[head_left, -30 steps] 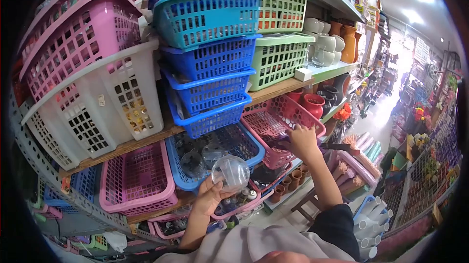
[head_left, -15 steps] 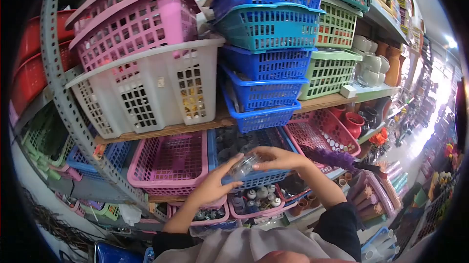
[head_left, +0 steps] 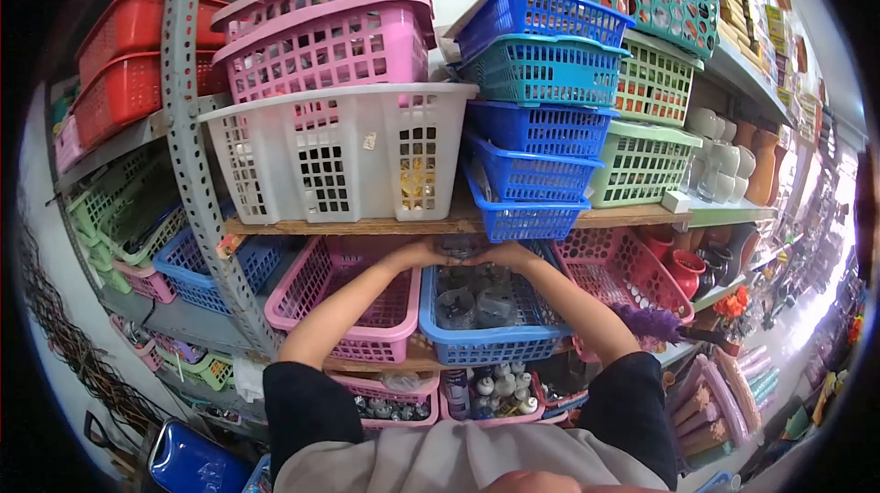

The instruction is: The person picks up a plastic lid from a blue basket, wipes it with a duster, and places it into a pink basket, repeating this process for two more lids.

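Observation:
My left hand (head_left: 420, 255) and my right hand (head_left: 506, 257) meet deep in the blue basket (head_left: 486, 345), just under the wooden shelf board (head_left: 367, 224). A clear plastic jar (head_left: 461, 245) shows dimly between their fingertips, and both hands press on it. Lower in the same basket lie more clear jars (head_left: 456, 306). The shelf's shadow hides part of my fingers.
A pink basket (head_left: 316, 321) sits left of the blue one and a pink-red basket (head_left: 632, 266) to the right, with a purple duster (head_left: 653, 322) below it. Stacked white, pink, blue and green baskets fill the shelf above. A grey metal upright (head_left: 197, 172) stands on the left.
My view has swung left. Both hands carried the clear jar from in front of the blue basket up and back into it, under the shelf board.

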Action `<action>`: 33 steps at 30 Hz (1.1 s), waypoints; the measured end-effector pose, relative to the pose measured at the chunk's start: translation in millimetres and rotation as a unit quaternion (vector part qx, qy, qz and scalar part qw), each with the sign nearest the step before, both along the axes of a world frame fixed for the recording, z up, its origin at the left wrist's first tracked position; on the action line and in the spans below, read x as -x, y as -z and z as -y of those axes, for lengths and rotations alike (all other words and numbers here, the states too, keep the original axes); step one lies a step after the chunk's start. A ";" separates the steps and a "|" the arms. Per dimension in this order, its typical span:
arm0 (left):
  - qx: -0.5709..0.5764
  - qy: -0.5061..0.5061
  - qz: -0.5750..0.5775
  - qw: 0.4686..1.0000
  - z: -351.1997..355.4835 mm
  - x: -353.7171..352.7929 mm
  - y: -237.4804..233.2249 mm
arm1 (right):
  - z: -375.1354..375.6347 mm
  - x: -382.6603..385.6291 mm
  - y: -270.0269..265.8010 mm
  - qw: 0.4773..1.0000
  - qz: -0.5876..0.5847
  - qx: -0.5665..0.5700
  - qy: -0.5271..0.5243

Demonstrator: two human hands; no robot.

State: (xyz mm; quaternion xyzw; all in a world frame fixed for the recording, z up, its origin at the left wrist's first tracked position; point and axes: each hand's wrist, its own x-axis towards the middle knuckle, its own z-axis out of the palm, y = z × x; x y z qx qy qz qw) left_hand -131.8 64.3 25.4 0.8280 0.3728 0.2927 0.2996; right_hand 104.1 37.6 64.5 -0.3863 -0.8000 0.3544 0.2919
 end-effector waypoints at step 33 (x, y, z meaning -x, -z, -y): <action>-0.184 -0.130 -0.408 0.885 76.1 -59.7 -0.5 | -6.0 -30.8 46.6 0.881 0.410 -0.209 -0.113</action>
